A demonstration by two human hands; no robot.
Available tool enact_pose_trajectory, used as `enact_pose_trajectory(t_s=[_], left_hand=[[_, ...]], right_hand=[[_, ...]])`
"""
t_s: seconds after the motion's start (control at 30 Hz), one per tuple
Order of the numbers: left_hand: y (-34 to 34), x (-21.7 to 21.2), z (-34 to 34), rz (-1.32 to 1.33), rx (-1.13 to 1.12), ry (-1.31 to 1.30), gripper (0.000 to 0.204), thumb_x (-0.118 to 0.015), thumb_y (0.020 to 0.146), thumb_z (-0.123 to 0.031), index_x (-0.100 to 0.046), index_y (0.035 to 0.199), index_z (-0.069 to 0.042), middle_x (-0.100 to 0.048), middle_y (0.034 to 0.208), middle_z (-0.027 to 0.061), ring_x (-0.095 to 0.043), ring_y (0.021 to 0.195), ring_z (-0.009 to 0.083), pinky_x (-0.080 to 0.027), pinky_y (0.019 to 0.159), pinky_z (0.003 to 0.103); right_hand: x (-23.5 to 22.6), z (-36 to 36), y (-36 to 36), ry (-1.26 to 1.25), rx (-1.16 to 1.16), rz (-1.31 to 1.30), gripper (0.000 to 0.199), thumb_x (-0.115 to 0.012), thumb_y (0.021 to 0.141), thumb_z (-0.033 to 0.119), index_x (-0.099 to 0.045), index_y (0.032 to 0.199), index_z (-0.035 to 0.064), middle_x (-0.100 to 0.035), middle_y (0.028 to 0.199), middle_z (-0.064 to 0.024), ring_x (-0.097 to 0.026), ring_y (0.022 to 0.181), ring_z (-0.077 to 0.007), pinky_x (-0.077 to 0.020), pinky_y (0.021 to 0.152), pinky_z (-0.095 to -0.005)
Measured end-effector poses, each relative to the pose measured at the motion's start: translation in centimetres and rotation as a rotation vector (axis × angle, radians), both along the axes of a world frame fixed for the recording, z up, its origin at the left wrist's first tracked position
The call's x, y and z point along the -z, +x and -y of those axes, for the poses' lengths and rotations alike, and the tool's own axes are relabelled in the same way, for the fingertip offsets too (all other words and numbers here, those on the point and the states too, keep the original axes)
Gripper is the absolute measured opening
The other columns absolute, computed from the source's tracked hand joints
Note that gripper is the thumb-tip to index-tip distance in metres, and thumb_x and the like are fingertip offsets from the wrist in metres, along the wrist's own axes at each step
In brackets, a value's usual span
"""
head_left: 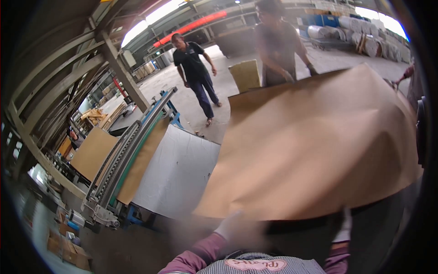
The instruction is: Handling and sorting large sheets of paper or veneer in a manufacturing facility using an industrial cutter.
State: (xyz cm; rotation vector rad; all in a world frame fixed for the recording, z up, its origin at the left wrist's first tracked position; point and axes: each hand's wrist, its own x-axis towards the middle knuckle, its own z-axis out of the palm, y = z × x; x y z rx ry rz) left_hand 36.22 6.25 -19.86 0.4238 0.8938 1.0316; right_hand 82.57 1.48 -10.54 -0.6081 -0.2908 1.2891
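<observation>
A large brown sheet (301, 150), like kraft paper or thin board, spreads in front of me, lifted and rippling. My left hand (229, 223), in a pale glove and blurred by motion, grips its near edge at the left. Further right, my right hand (345, 226), also gloved, holds the same edge; its fingers are partly hidden beneath the sheet. Across from me a co-worker (277, 45) with gloved hands has hold of the far edge. Another person's arm (405, 75) reaches to the sheet's far right corner.
Left of the sheet, a silvery sheet (178, 169) lies on a bench beside a long machine rail (137, 150). A person in dark clothes (194, 68) walks on the floor beyond. Cardboard boxes (70, 251) stand low at left. Wrapped rolls (360, 34) are stacked at the back right.
</observation>
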Motion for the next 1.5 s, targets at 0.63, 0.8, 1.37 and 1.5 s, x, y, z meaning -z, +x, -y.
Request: enact_pose_trajectory(t_s=[0.63,0.8,1.37,1.5], left_hand=[[-6.1,7.7,2.0,0.073,0.047,-0.017,0.013,-0.053,0.093,-0.015,-0.051,0.089,-0.003,-0.057,0.074,0.011,-0.058,0.066,0.0228,-0.052,0.061,0.038],[-16.2,3.2,9.2,-0.181,-0.486,-0.471,0.032,-0.062,0.085,-0.014,-0.05,0.112,-0.002,-0.058,0.086,0.0087,-0.06,0.076,0.0214,-0.054,0.068,0.037],[-69.2,20.5,5.1,-0.894,-1.007,-0.479,0.071,-0.073,0.075,-0.022,-0.04,0.131,0.006,-0.049,0.129,0.0218,-0.052,0.114,0.0302,-0.045,0.092,0.037],[-65.1,16.6,2.0,-0.025,-0.865,-0.277,0.037,-0.063,0.085,-0.005,-0.048,0.119,-0.002,-0.056,0.117,0.0129,-0.058,0.107,0.0305,-0.054,0.083,0.051]], right_hand=[[9.7,-7.8,6.1,-0.853,0.516,0.743,0.018,-0.058,0.076,0.017,-0.049,0.069,0.003,-0.042,0.051,-0.0046,-0.036,0.033,-0.0158,-0.0288,0.031,-0.033],[9.0,-2.7,2.8,-1.072,0.694,0.739,0.033,-0.065,0.08,0.038,-0.064,0.074,0.0054,-0.058,0.064,-0.0065,-0.052,0.05,-0.0187,-0.0412,0.042,-0.033],[8.5,1.5,-56.0,-1.17,-0.907,1.017,0.025,-0.057,0.09,0.02,-0.059,0.111,0.0057,-0.06,0.076,-0.0045,-0.052,0.053,-0.0112,-0.0426,0.044,-0.024],[11.1,-3.8,-61.5,-0.774,-1.253,1.2,0.023,-0.05,0.082,0.019,-0.053,0.064,0.0056,-0.051,0.055,-0.0041,-0.05,0.05,-0.0122,-0.0381,0.046,-0.028]])
